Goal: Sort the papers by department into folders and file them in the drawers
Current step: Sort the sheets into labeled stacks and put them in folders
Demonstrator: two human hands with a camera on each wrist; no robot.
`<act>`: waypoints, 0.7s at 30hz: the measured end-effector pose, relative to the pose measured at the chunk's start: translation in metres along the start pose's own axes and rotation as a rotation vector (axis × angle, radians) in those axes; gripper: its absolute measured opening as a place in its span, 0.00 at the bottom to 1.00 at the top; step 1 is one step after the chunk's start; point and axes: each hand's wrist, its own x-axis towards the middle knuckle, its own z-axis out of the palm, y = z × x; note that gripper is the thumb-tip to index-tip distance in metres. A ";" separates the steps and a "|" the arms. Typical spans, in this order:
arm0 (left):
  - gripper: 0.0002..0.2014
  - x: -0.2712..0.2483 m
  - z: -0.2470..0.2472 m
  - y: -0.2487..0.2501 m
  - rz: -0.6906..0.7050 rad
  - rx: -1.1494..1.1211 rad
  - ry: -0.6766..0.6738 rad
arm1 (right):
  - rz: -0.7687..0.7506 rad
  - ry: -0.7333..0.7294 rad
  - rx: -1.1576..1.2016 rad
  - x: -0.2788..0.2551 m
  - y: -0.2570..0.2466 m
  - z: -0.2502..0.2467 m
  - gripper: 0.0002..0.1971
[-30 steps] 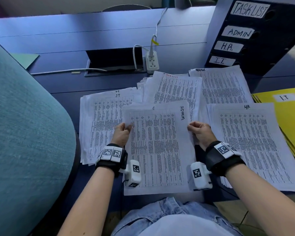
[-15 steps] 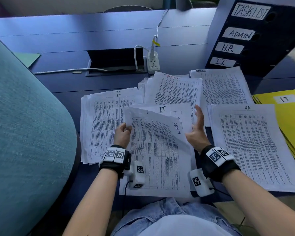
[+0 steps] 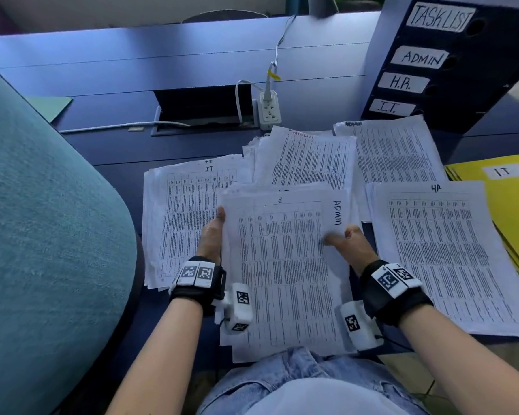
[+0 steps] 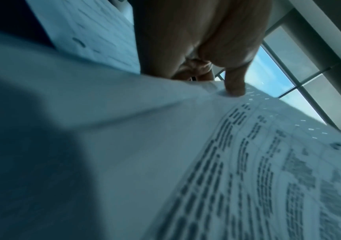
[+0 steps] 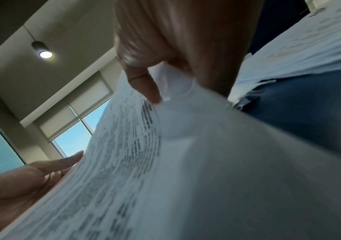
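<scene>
Both hands hold the unsorted stack (image 3: pixel 285 265), top sheet marked ADMIN, above the bench (image 3: pixel 192 55) edge. Left hand (image 3: pixel 212 235) grip: thumb pinching stack's left edge. Right hand (image 3: pixel 352 242) grip: thumb & fingers pinching right edge. IT pile (image 3: pixel 177 205) just left of left grip; HR pile (image 3: pixel 447 250) right of right grip.

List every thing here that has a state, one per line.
Held stack: off the desk, ADMIN sheet on top.
Left hand: grips the stack's left edge.
Right hand: pinches its right edge.
IT pile: flat on desk.
HR pile: flat.
Yellow folder: closed, labelled IT.
Drawers: shut.
Power strip: one plug in.
</scene>
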 end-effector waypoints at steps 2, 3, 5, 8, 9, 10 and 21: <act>0.35 -0.002 0.001 -0.003 0.016 0.045 -0.038 | 0.056 0.045 -0.030 0.002 0.002 -0.001 0.13; 0.28 -0.006 0.002 -0.002 0.038 0.065 -0.035 | 0.053 0.041 -0.052 0.001 0.001 -0.001 0.12; 0.13 -0.009 0.005 -0.004 0.061 0.088 0.011 | 0.011 0.047 -0.066 0.000 0.000 0.001 0.06; 0.08 -0.013 0.010 -0.003 0.069 0.150 0.102 | -0.078 0.159 -0.075 -0.001 -0.006 -0.003 0.15; 0.10 -0.016 0.014 0.000 0.086 0.224 0.154 | -0.101 0.182 -0.099 0.000 -0.011 -0.007 0.16; 0.14 -0.016 0.018 0.001 0.119 0.336 0.224 | -0.114 0.191 -0.110 0.002 -0.014 -0.012 0.14; 0.06 -0.026 0.132 0.067 0.279 0.285 -0.071 | -0.244 0.162 0.285 0.030 -0.082 -0.112 0.09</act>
